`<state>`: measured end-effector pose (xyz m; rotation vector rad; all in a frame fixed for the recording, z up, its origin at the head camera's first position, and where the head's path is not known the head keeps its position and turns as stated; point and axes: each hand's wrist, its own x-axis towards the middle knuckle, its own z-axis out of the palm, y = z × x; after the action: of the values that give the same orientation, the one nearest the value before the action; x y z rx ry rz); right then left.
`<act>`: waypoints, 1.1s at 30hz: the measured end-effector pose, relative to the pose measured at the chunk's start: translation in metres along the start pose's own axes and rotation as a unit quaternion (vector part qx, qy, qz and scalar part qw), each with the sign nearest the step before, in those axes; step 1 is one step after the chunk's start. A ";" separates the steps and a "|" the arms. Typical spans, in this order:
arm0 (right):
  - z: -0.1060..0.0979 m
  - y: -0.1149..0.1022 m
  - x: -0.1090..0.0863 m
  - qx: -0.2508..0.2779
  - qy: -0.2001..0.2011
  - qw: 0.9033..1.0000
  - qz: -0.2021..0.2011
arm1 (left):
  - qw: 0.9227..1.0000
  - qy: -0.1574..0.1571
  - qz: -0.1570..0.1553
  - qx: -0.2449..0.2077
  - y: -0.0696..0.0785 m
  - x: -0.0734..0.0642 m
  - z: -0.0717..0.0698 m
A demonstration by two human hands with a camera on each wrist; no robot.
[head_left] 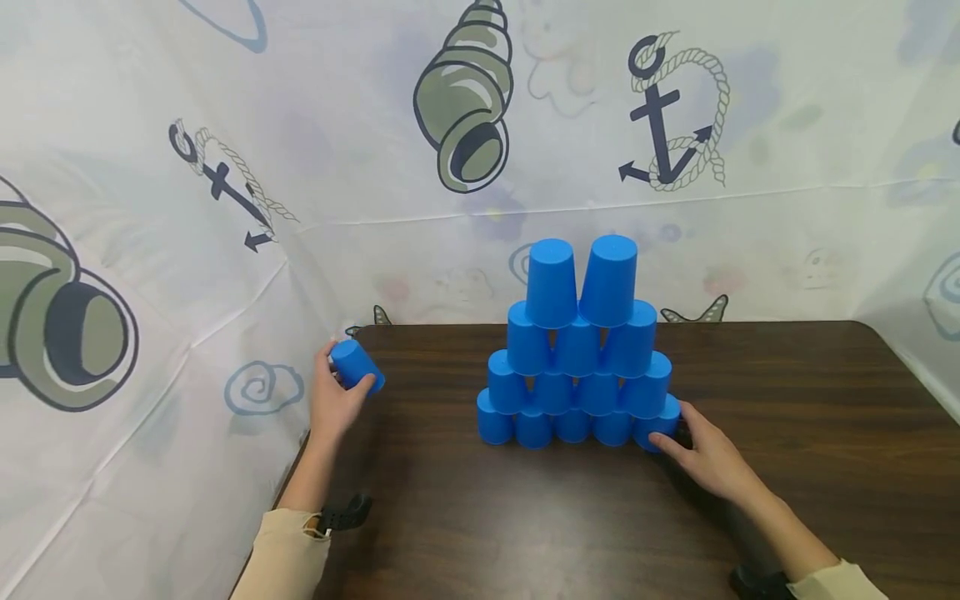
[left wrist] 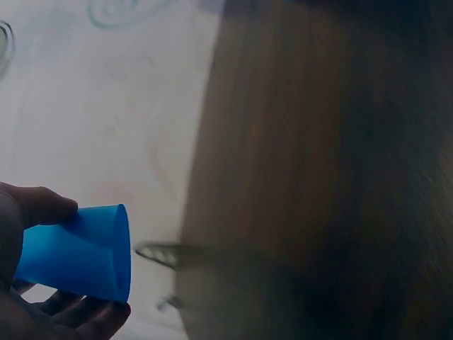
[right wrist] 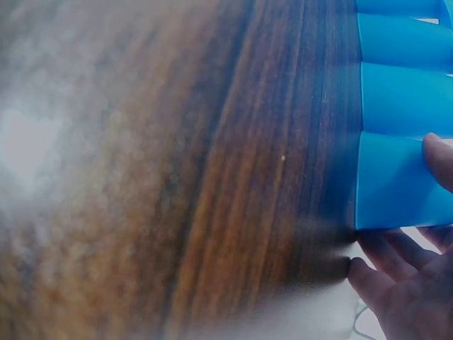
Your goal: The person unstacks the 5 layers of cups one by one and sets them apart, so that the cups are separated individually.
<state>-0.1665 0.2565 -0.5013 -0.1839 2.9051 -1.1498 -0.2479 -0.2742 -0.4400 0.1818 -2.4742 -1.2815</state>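
A loose blue cup (head_left: 357,367) is in my left hand (head_left: 335,406), tilted and off the table by its left edge. In the left wrist view, thumb and fingers wrap opposite sides of that cup, its open rim facing right. Upside-down blue cups form a stacked pyramid (head_left: 576,392), two on top, three below, then two rows of several. My right hand (head_left: 712,457) is at the lower right corner, holding the end cup (head_left: 651,431) of the bottom row. The right wrist view shows the thumb on one side of this cup (right wrist: 396,184) and fingers at the other.
The dark wood-grain table (head_left: 465,517) stands against a white patterned cloth (head_left: 360,150) hung behind and at the left. Dark straps with small devices are on both wrists. The pyramid stands right of the table's middle, near the back.
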 end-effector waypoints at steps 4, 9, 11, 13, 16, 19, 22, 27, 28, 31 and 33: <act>-0.001 0.001 -0.003 0.000 0.003 1.000 -0.002 | 0.998 0.025 -0.004 0.052 -0.026 0.002 0.002; -0.001 0.000 -0.005 0.000 0.004 1.000 -0.007 | 0.996 0.028 -0.017 0.082 -0.050 0.002 0.003; 0.000 -0.001 -0.005 0.002 0.003 1.000 -0.009 | 0.996 0.027 -0.024 0.087 -0.054 0.001 0.001; 0.000 -0.001 -0.005 0.002 0.002 1.000 -0.011 | 0.995 0.025 -0.027 0.097 -0.057 0.002 -0.001; 0.000 -0.002 -0.005 0.002 0.003 1.000 -0.009 | 0.993 0.018 -0.019 0.114 -0.060 0.004 -0.002; 0.000 -0.003 -0.006 0.002 0.004 1.000 -0.008 | 0.992 0.011 -0.014 0.125 -0.062 0.007 -0.002; 0.000 -0.004 -0.006 0.005 0.003 1.000 -0.009 | 0.992 0.006 -0.019 0.128 -0.065 0.009 -0.002; 0.000 -0.004 -0.005 0.005 0.001 1.000 -0.006 | 0.991 0.002 -0.022 0.129 -0.069 0.010 -0.003; 0.001 -0.004 -0.005 0.003 0.001 1.000 -0.004 | 0.991 0.000 -0.023 0.130 -0.069 0.010 -0.003; 0.001 -0.003 -0.004 0.002 0.001 1.000 -0.002 | 0.991 -0.008 -0.028 0.132 -0.069 0.011 -0.003; 0.001 -0.003 -0.004 0.003 0.001 1.000 -0.002 | 0.990 -0.013 -0.032 0.134 -0.069 0.011 -0.003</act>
<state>-0.1622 0.2543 -0.5003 -0.1889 2.9048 -1.1607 -0.2607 -0.3197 -0.4918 0.3153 -2.6755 -0.9757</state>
